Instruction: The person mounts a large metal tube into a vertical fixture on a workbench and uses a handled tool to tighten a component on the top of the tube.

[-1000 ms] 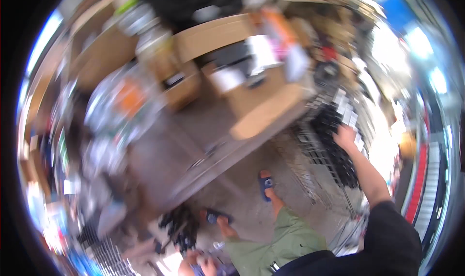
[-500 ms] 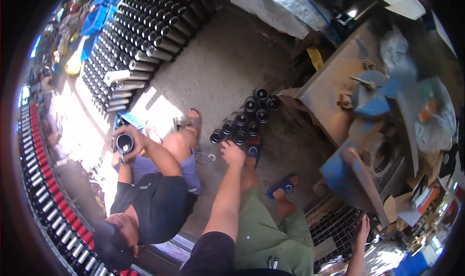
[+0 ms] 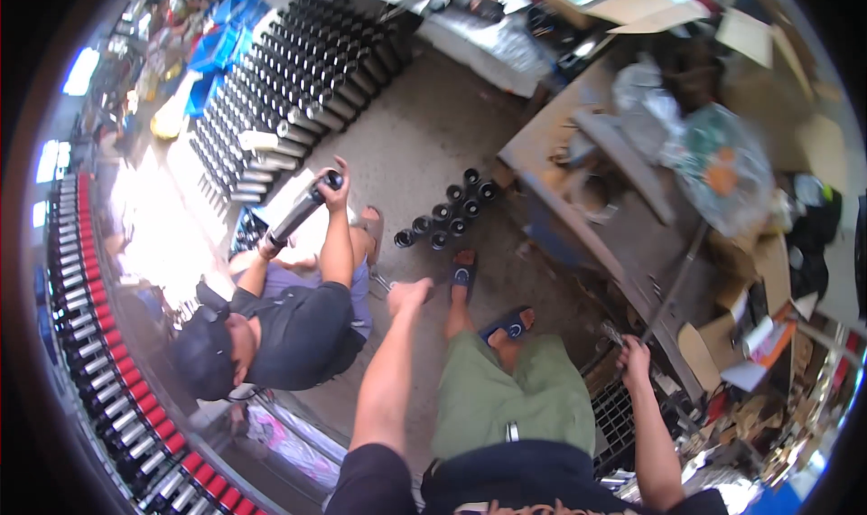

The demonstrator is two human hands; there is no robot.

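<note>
My left hand [image 3: 411, 295] hangs above the floor, in front of a cluster of black round-ended cylinders [image 3: 441, 212] standing upright. Its fingers are smeared by motion, so whether it holds anything is unclear. Out to the right, my right hand [image 3: 635, 357] is closed at the lower end of a long dark metal bar [image 3: 673, 289], beside the workbench. A small silvery piece [image 3: 612, 332] shows just beyond those fingers; I cannot make out its kind. Seated at my left, a co-worker [image 3: 302, 334] in dark clothes holds a long black tube [image 3: 298, 217] aslant with both hands.
Rows of upright metal tubes [image 3: 298, 72] stand at the far left. A rack of red and silver cylinders [image 3: 108, 352] curves along the left rim. The workbench [image 3: 578, 190] carries a clear plastic bag [image 3: 722, 172]. A black wire basket [image 3: 623, 416] is by my right leg.
My left hand has drawn back from the cylinders toward me. My right hand has moved up to the bar. The co-worker's tube has swung from end-on to aslant, and the view has shifted.
</note>
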